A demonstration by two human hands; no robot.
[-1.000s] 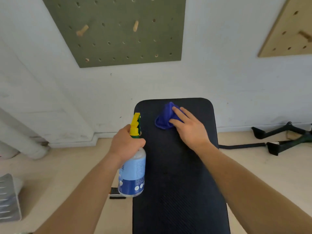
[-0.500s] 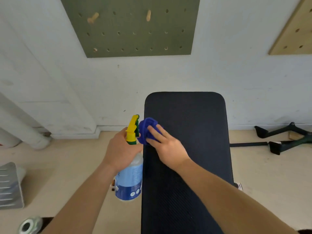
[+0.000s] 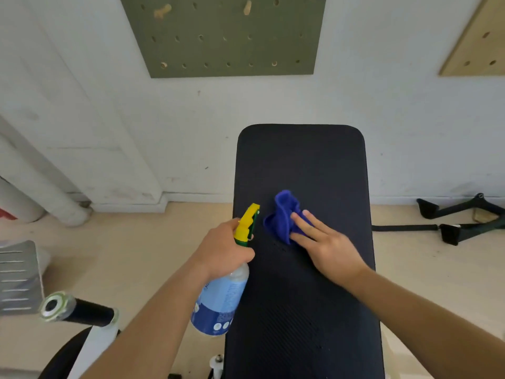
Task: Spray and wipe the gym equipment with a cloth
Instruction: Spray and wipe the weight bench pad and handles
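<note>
A long black padded gym bench (image 3: 300,165) runs away from me toward the white wall. On its middle lies a crumpled blue cloth (image 3: 282,214). My right hand (image 3: 325,244) presses the cloth onto the pad with straight, spread fingers. My left hand (image 3: 224,247) grips the neck of a spray bottle (image 3: 218,302) beside the bench's left edge. The bottle has a pale blue body and a yellow and green trigger head pointing forward at the pad.
A bar end with a metal collar (image 3: 54,306) sticks in at the lower left, next to a ribbed metal plate (image 3: 16,277). Black cable handles (image 3: 461,220) lie on the floor at right. Green (image 3: 224,36) and wooden (image 3: 475,42) pegboards hang on the wall.
My right hand has slid the cloth from the bench's left edge back toward the middle, and nearer to me than a second ago. The view has shifted back and left.
</note>
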